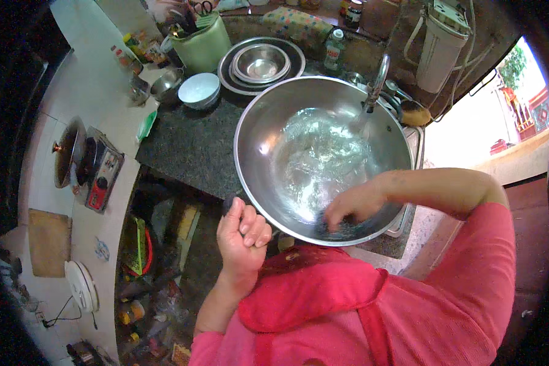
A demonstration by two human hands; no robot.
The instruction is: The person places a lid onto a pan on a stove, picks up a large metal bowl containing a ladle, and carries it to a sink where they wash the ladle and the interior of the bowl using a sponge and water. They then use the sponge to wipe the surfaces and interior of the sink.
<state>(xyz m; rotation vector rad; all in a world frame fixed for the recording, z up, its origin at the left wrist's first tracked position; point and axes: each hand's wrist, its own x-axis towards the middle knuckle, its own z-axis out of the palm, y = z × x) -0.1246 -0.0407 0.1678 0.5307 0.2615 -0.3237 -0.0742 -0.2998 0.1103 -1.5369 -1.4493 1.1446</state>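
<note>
A large stainless steel basin [261, 132] stands before me with rippling water [320, 155] in it, under a metal faucet [379, 82] from which water runs. My right hand [357, 206] reaches over the near right rim into the basin, its fingers pointing down at the inner wall. It is blurred, and a dark patch lies beside the fingertips; whether they grip anything cannot be told. My left hand [244, 228] is raised just outside the near left rim, fingers curled in and thumb up. Something small and dark shows at the thumb tip, too unclear to name.
Behind the basin are nested steel bowls [261, 64], a white bowl [199, 90], a green utensil holder [201, 43] and a plastic bottle [334, 49]. A scrubbing brush [414, 114] lies right of the faucet. An appliance with a red panel [101, 180] stands on the left counter.
</note>
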